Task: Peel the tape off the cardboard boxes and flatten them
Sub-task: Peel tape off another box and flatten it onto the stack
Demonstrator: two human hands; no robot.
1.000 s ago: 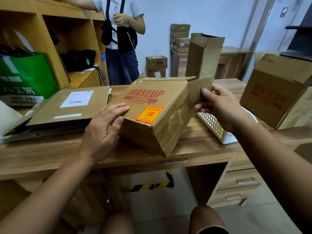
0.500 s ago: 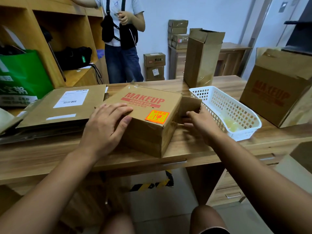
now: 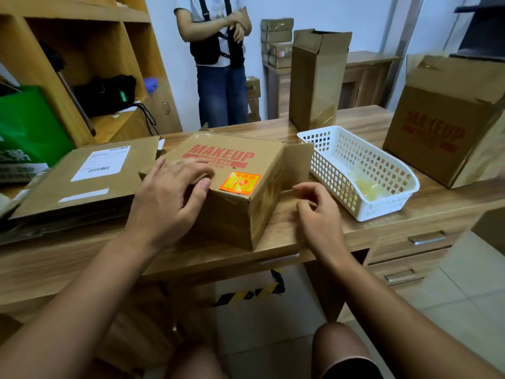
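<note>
One MAKEUP box near the front edge of the wooden desk, side flap out to the right. Left hand flat on top, fingers close together. Right hand just below the flap, fingers loosely curled, maybe pinching tape, can't tell. White basket further right.

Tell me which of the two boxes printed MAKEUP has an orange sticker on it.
The middle box, under the left hand; its orange sticker sits by the front corner. The right box, beyond the white basket, shows none.
</note>
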